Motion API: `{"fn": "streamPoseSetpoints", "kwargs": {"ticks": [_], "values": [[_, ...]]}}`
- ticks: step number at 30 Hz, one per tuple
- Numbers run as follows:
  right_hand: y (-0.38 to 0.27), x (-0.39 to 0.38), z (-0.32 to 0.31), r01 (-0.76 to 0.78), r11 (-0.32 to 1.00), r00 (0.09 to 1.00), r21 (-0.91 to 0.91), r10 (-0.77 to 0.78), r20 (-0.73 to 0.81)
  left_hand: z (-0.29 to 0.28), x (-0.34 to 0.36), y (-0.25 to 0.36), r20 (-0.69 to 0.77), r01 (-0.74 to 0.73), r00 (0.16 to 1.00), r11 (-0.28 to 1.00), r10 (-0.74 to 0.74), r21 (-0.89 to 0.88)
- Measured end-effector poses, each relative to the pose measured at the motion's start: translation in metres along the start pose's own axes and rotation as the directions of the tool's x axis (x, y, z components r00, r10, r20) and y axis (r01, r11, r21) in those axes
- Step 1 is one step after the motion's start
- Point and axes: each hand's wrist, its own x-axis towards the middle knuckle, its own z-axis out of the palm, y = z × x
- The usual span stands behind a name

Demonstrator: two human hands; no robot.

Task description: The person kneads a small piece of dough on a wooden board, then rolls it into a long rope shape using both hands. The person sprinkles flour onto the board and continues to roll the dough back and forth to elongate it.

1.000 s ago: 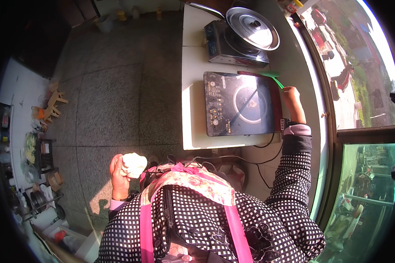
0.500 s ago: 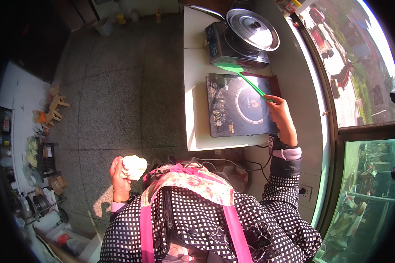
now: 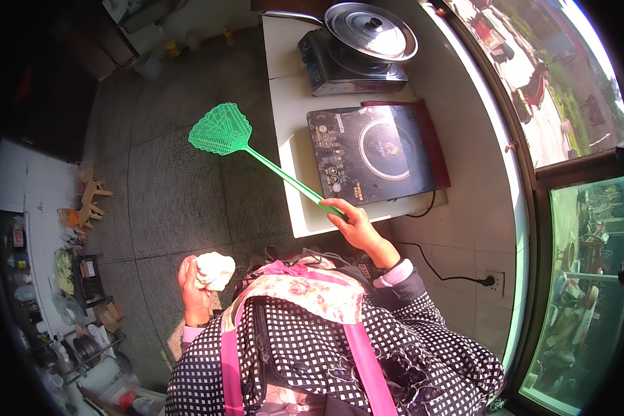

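Observation:
A green fly swatter (image 3: 279, 172) is gripped at its handle end by my right hand (image 3: 351, 223), close to the counter's near edge. Its mesh head reaches out to the left, past the counter and over the floor. My left hand (image 3: 193, 281) is closed around a crumpled white cloth-like wad (image 3: 215, 271), held left of my apron; its exact kind I cannot make out. Just beyond my right hand lies a black induction cooktop (image 3: 340, 163) on the white counter (image 3: 295, 118).
Behind the cooktop stands a gas stove (image 3: 357, 82) bearing a lidded pan (image 3: 371, 33). A dark red sheet (image 3: 433, 142) shows under the cooktop's right side. A black plug (image 3: 489, 281) sits in the wall socket. Wooden stools (image 3: 93, 197) stand at the far left; windows line the right.
My right hand has swung left and toward me from above the cooktop, carrying the swatter off the counter so its head now hangs over the floor. My left hand still holds the white wad.

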Motion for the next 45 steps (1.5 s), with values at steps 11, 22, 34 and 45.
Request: {"fn": "streamPoseSetpoints", "kwargs": {"ticks": [11,22,34,45], "values": [[0.033,-0.008,0.002,-0.027,0.989,0.947,-0.147,-0.022,-0.321,0.0,0.009,0.001,-0.007,-0.006,1.0,1.0,0.006,0.018],[0.066,-0.015,0.003,-0.203,0.93,0.908,-0.308,0.061,-0.414,0.002,0.005,0.004,0.048,-0.053,0.998,0.998,0.051,0.037],[0.096,-0.023,-0.003,-0.427,0.772,0.872,-0.471,0.213,-0.441,0.004,0.003,0.007,0.043,-0.051,0.998,0.996,0.048,0.072],[0.102,-0.04,-0.01,-0.568,0.621,0.816,-0.541,0.512,-0.269,0.007,0.013,0.005,0.039,-0.055,0.998,0.995,0.052,0.08]]}}
